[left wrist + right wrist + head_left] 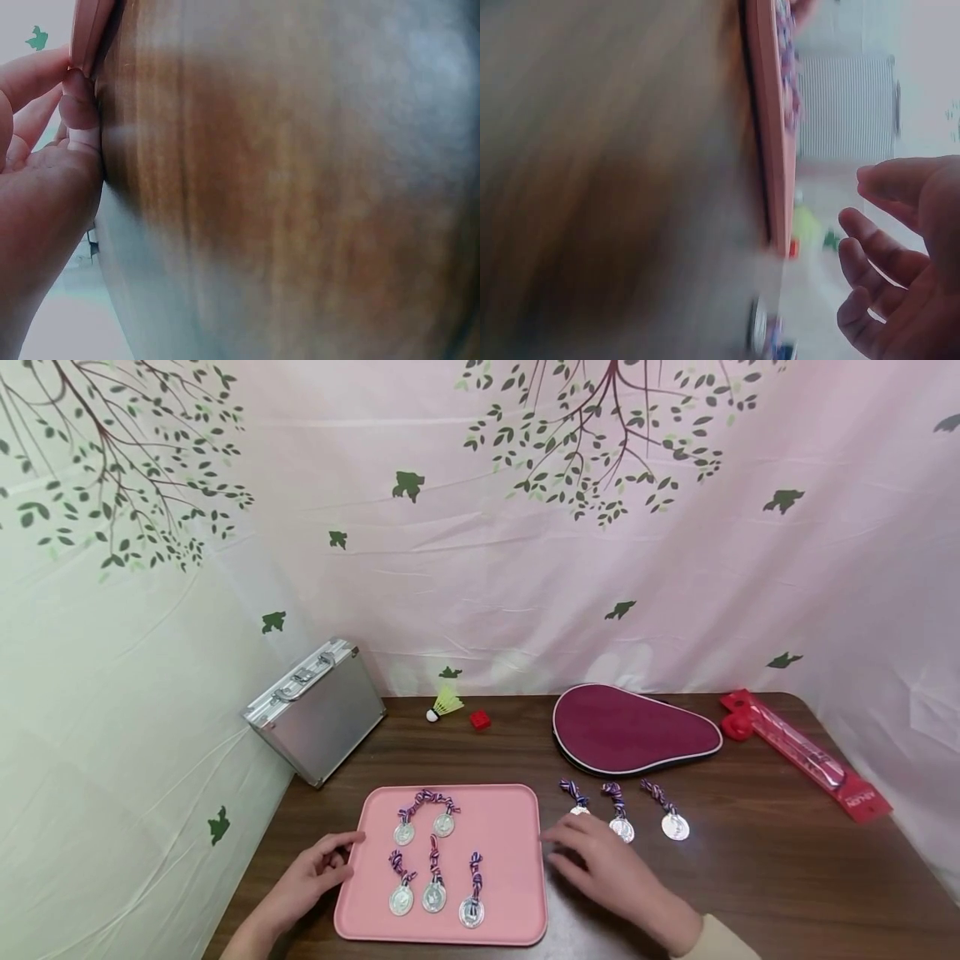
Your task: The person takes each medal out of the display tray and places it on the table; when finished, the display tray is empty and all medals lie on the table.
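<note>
Hand, left (307, 877): forefinger and thumb at the left edge of a pink tray (502, 827), their tips set apart along it; whether they pinch or merely touch, cannot tell.

Case, silver (330, 718): upright on the table (750, 902), beyond the left hand.

Tray, pink: flat on the table, between the two hands. Contents: five cord-tied medals (433, 896), two toward the far side, three in a loose row nearer the person.

Shuttlecock, yellow (447, 702), and small red block (480, 719): past the tray, well apart from either hand.

Hand, right (603, 864): fingers spread and relaxed, nothing held, tips just beside the tray's right edge.

Medals, three loose (675, 826): on the table just beyond the right hand, which partly covers the leftmost.

Pouch, burgundy (633, 729): behind those three.

Pack, red (806, 756): farthest right, well apart from the right hand.

Step in hand, as judged: steadying or squaring the tray. Next move seems to call for the right fingers to meet its edge opposite the left, evenly, or turn to a loose medal.
</note>
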Demonstrator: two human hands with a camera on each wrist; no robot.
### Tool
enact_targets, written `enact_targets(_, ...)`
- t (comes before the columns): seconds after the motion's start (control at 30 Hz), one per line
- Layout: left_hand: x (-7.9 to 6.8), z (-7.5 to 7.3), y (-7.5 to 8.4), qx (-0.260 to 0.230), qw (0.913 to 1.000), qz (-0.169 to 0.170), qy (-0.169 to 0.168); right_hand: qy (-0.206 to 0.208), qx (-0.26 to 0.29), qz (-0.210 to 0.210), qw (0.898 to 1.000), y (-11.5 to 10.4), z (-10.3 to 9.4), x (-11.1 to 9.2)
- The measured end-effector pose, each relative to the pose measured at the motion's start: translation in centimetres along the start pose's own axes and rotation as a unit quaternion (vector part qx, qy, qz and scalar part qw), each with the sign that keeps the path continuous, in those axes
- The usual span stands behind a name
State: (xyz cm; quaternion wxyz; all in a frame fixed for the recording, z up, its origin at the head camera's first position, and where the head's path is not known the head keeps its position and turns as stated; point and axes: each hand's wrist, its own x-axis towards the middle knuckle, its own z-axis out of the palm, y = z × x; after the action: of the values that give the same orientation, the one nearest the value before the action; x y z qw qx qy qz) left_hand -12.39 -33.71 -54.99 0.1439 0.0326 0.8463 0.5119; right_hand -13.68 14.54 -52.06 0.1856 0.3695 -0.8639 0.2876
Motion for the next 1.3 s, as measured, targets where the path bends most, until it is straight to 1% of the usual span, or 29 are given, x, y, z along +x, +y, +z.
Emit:
enact_targets(0.1,0.0,0.0,0.1,-0.002,1.0,-0.002,0.001,-0.006,0.014,-0.031,0.999,-1.6,1.5,0.9)
enact_targets(0.17,0.0,0.0,0.1,-0.005,1.0,-0.004,-0.001,-0.026,0.021,-0.039,0.999,-2.7,2.4,1.3)
enact_targets(0.3,-0.1,0.0,0.2,-0.011,0.9999,-0.011,-0.004,-0.097,0.017,-0.04,0.994,-4.8,4.0,1.6)
enact_targets(0.4,-0.1,0.0,0.2,-0.011,0.9998,-0.015,-0.006,-0.144,0.004,-0.058,0.988,-6.0,4.9,1.8)
enact_targets(0.47,-0.2,0.0,0.2,-0.011,0.9998,-0.018,-0.005,-0.175,0.01,-0.062,0.983,-6.5,5.3,1.8)
enact_targets(0.53,-0.2,0.0,0.3,-0.012,0.9997,-0.021,-0.007,-0.202,0.021,-0.058,0.977,-6.9,5.7,1.9)
enact_targets(0.63,-0.3,0.0,0.4,-0.014,0.9996,-0.024,-0.009,-0.232,0.032,-0.037,0.972,-7.3,6.2,2.1)
enact_targets(0.7,-0.3,-0.1,0.3,-0.015,0.9995,-0.024,-0.011,-0.237,0.029,-0.031,0.971,-7.5,6.5,2.1)
enact_targets(0.8,-0.3,-0.1,0.4,-0.017,0.9995,-0.025,-0.012,-0.233,0.009,-0.028,0.972,-7.7,6.8,2.2)
enact_targets(1.0,-0.3,-0.1,0.4,-0.017,0.9995,-0.024,-0.01,-0.199,-0.028,-0.037,0.979,-8.2,7.2,2.3)
enact_targets(1.2,-0.3,-0.1,0.4,-0.018,0.9995,-0.021,-0.013,-0.188,-0.032,-0.033,0.981,-8.3,7.6,2.3)
enact_targets(1.3,-0.3,0.0,0.4,-0.018,0.9996,-0.019,-0.012,-0.176,-0.033,-0.038,0.983,-8.2,7.7,2.2)
